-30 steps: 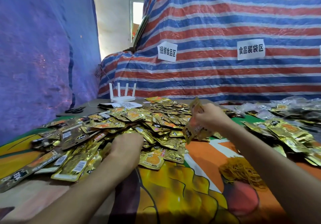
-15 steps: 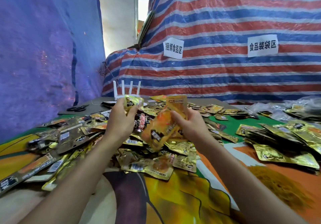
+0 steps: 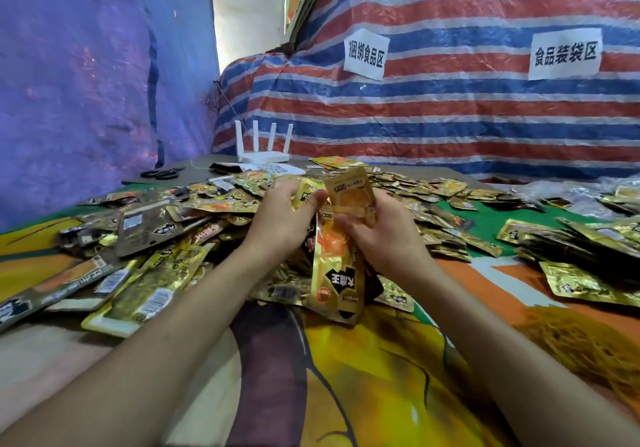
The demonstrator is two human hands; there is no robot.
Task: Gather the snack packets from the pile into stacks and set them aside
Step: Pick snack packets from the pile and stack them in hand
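A big pile of gold and black snack packets (image 3: 166, 238) covers the left and middle of the table. Above its near edge both my hands hold a small stack of gold packets (image 3: 337, 266) upright, its lower end hanging down. My right hand (image 3: 381, 235) grips the stack from the right, thumb across a packet at the top. My left hand (image 3: 280, 218) presses another gold packet against the stack's left side. A second heap of packets (image 3: 581, 249) lies at the right.
A colourful printed cloth (image 3: 363, 360) covers the table. A mound of yellow rubber bands (image 3: 581, 346) lies near right. A white router (image 3: 265, 150) and black scissors (image 3: 162, 173) sit at the back left. Striped tarpaulin with two paper signs closes the back.
My left hand lifted a packet out of the pile and brought it against the stack in my right hand. The stack turned upright at the centre, both hands now together.
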